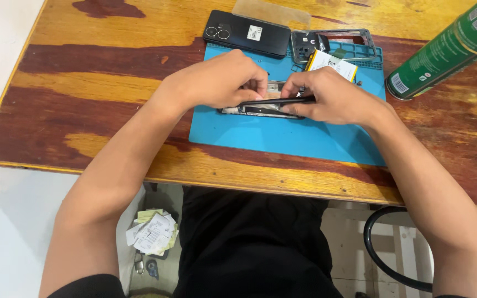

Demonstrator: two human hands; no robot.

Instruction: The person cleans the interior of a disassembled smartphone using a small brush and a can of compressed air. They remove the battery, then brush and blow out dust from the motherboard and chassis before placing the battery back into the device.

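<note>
On blue mat (pixel 282 138) mid-desk (pixel 111 94): prying phone (pixel 266 106) screen off. Left hand (pixel 222 80) grip pinching top edge, right hand (pixel 327 96) pinching lifted screen. Next probably needs slow, even lift.

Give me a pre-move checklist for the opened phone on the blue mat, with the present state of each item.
1. Both hands on the opened phone: ok, left hand and right hand each have a grip on it.
2. Phone over the blue mat: ok.
3. Back cover set aside: ok, at the mat's far edge.
4. Battery clear of the hands: not ok, right beside the right hand.
5. Green spray can stable: cannot tell.
6. Loose screws on the mat: cannot tell.
</note>
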